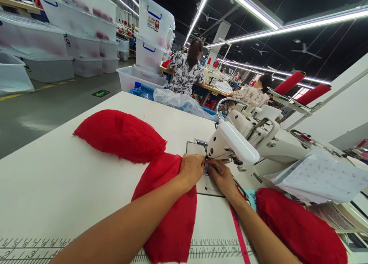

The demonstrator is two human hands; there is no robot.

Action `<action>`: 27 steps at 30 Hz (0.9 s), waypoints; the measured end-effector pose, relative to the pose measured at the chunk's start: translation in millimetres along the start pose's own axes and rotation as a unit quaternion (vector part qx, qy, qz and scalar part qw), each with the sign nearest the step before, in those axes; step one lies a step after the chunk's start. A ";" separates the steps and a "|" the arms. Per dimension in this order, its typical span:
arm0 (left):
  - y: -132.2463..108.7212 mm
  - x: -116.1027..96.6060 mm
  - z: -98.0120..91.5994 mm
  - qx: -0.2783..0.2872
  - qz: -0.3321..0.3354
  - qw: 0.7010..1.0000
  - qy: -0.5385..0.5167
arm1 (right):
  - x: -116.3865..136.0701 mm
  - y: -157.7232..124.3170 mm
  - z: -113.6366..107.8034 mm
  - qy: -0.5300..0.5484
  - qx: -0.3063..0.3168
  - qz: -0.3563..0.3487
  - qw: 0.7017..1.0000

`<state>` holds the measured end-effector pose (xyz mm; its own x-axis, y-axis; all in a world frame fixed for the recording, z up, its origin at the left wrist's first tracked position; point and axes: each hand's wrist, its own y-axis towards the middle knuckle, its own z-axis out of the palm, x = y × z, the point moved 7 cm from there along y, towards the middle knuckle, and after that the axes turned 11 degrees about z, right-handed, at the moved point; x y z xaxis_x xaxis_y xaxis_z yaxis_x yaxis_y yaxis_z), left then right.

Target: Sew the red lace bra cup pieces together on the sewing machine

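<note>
At the needle of a white sewing machine (230, 141), both my hands are close together. My left hand (193, 168) is closed on the edge of a red fabric piece (169, 214), which hangs down under my forearm toward the table's front. Fingers of my right hand (221, 176) pinch the red fabric just right of the presser foot; the fingertips are partly hidden by the machine head. A narrow red strip (238, 233) runs from below my right hand to the front edge. Joined or touching at the left is a second red fabric piece (120, 135), gathered and lacy.
A red fabric bundle (299, 225) lies right of my right forearm, near white patterned sheets (322, 176). Printed rulers (37, 248) line the table's front. Red thread cones (290, 82) stand behind the machine. Plastic bins (155, 22) and two seated people are beyond the table.
</note>
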<state>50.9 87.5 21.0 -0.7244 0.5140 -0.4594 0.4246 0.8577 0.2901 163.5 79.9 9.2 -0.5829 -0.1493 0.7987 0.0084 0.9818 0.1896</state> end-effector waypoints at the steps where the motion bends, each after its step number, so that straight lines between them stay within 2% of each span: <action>1: 0.0 0.0 0.1 0.000 0.001 1.000 0.000 | 0.8 0.0 0.4 0.000 0.001 -0.007 1.000; 9: 0.5 4.9 4.2 -0.013 -0.006 1.000 -0.011 | 0.3 1.9 2.2 -0.009 0.003 -0.025 1.000; 27: 0.3 9.2 1.2 -0.036 -0.025 0.997 -0.056 | 1.1 1.0 1.5 -0.008 0.010 -0.008 1.000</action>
<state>45.0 92.5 15.8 -0.6774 0.4720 -0.5642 0.3461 0.8813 0.3218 161.7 81.0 9.4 -0.5957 -0.1640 0.7863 -0.0171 0.9813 0.1917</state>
